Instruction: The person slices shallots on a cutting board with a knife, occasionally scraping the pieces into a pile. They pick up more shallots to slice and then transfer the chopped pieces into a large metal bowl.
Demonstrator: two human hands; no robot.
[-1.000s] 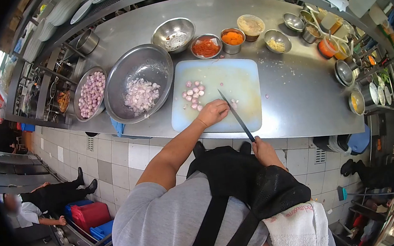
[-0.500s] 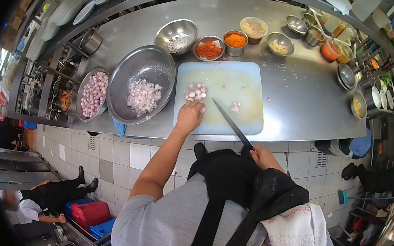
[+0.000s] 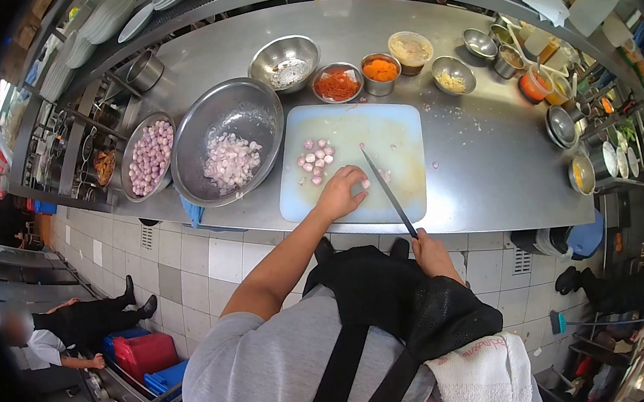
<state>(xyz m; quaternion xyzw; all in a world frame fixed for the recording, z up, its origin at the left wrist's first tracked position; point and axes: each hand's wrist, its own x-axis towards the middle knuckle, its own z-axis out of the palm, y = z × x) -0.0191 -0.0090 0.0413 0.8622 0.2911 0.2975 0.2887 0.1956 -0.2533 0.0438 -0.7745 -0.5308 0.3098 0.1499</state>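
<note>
My left hand (image 3: 342, 193) is over the front of the pale cutting board (image 3: 408, 127), its fingers closed on a peeled shallot (image 3: 365, 184). My right hand (image 3: 433, 257) grips the handle of a long kitchen knife (image 3: 392, 196), whose blade slants up over the board, just right of that shallot. A cluster of whole peeled shallots (image 3: 319, 155) lies on the left half of the board. Some cut pieces lie partly hidden behind the blade. Left of the board, a large steel bowl (image 3: 189, 125) holds sliced shallots (image 3: 231, 162).
A smaller bowl of whole shallots (image 3: 151, 155) stands at the far left. Along the board's back are a steel bowl (image 3: 299, 48), red strips (image 3: 337, 83), an orange-filled cup (image 3: 381, 69) and a tub (image 3: 410, 49). A shelf overhangs the counter's back. Two people are at the sides.
My left hand has moved right from the shallot cluster, bringing one shallot close to the blade. More of the cluster shows now. The knife stays in my right hand, its blade slightly steeper.
</note>
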